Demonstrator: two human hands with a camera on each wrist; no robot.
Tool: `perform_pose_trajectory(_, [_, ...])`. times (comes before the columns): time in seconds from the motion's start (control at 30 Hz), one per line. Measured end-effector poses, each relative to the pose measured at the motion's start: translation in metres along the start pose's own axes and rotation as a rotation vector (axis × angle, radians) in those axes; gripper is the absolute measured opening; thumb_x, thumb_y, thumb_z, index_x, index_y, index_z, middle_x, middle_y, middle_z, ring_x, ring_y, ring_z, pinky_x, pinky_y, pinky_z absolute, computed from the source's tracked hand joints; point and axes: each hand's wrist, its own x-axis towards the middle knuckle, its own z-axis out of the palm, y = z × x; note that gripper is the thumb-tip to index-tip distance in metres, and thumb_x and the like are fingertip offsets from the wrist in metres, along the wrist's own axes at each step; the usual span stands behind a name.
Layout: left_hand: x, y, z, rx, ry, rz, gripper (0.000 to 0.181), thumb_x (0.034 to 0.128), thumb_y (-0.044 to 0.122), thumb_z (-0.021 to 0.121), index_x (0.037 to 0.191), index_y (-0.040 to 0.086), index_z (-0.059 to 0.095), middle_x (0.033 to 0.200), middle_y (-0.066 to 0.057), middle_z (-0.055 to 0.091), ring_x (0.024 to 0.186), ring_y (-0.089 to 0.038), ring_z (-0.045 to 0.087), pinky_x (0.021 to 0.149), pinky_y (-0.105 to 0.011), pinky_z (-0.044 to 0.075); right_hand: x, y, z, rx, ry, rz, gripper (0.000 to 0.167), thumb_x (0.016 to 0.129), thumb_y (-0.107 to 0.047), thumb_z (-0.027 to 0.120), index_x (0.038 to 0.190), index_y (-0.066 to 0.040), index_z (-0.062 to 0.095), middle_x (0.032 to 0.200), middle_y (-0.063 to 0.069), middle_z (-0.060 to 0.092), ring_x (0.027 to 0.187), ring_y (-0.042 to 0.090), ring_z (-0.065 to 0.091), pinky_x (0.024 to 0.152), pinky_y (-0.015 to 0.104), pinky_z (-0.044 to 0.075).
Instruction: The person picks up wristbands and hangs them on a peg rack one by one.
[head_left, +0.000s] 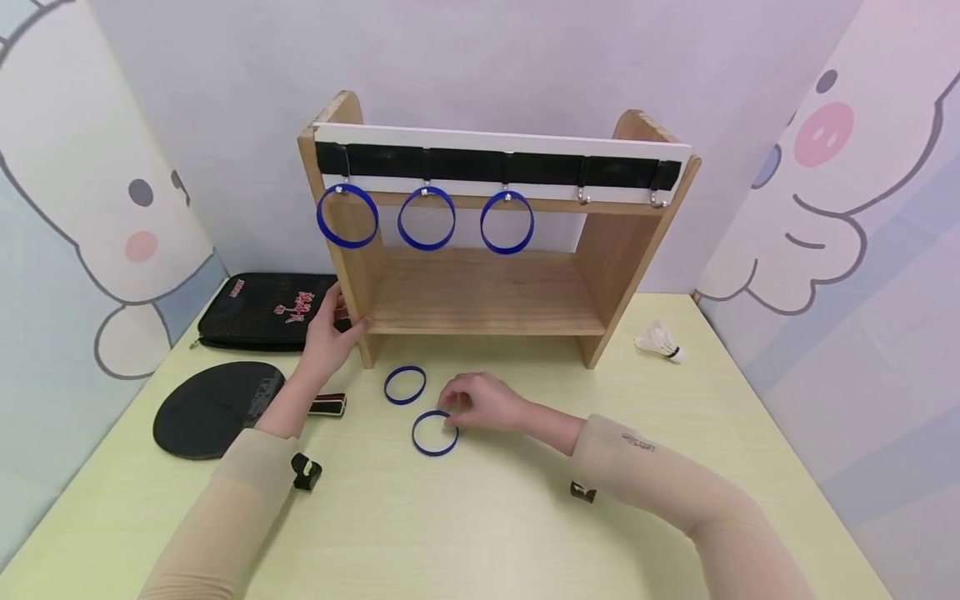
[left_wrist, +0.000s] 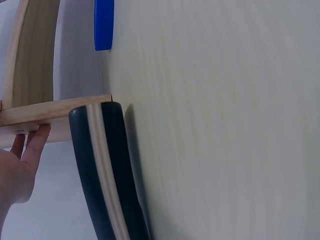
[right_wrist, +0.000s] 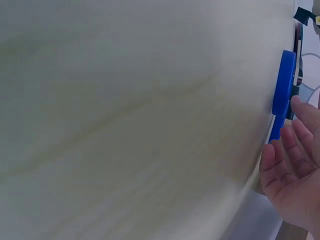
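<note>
A wooden shelf (head_left: pixel 480 292) has a white-and-black hook rail; three blue rings (head_left: pixel 347 244) (head_left: pixel 426 247) (head_left: pixel 507 251) hang from its left hooks. My left hand (head_left: pixel 328 346) grips the shelf's left side panel, thumb at the front edge; in the left wrist view the hand's fingers (left_wrist: pixel 34 145) press the wood (left_wrist: pixel 60 107). On the table, one blue ring (head_left: pixel 415 400) lies near the shelf and another (head_left: pixel 429 452) lies closer to me. My right hand (head_left: pixel 487 402) is at that nearer ring's right edge, fingers loosely bent; in the right wrist view the hand (right_wrist: pixel 295 185) is beside a ring (right_wrist: pixel 284 82), fingers and thumb apart.
Left of the shelf are a black case (head_left: pixel 262 321) and a black paddle (head_left: pixel 213 408), its handle (head_left: pixel 327 405) extending under my left forearm. A shuttlecock (head_left: pixel 658 341) lies right of the shelf. Two hooks (head_left: pixel 583 197) (head_left: pixel 657 201) at the rail's right hold nothing.
</note>
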Motion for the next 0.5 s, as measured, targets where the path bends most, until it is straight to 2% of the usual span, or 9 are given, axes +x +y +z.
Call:
perform_pose_trajectory(0.23, [0.0011, -0.0025, 0.0003, 0.005, -0.002, -0.008, 0.072, 0.0904, 0.017, 0.063, 0.15, 0.022, 0.022, 0.129, -0.02, 0.045, 0.116, -0.036, 0.049, 0.086, -0.056, 0.05, 0.0081, -0.0009, 0.0076, 0.03, -0.044, 0.048, 0.021, 0.079, -0.024, 0.077, 0.096, -0.016, 0.069, 0.077, -0.013, 0.06, 0.067, 0.002, 0.05, 0.06, 0.014, 0.045])
perform_pose_trajectory(0.5, [0.0007, -0.0023, 0.0002, -0.002, 0.004, 0.006, 0.072, 0.0899, 0.015, 0.063, 0.15, 0.021, 0.024, 0.129, -0.021, 0.046, 0.116, -0.036, 0.049, 0.086, -0.057, 0.05, 0.0098, -0.0045, 0.0083, 0.046, -0.044, 0.085, 0.013, 0.081, -0.017, 0.075, 0.091, -0.015, 0.069, 0.071, -0.012, 0.06, 0.065, 0.003, 0.051, 0.06, 0.015, 0.046])
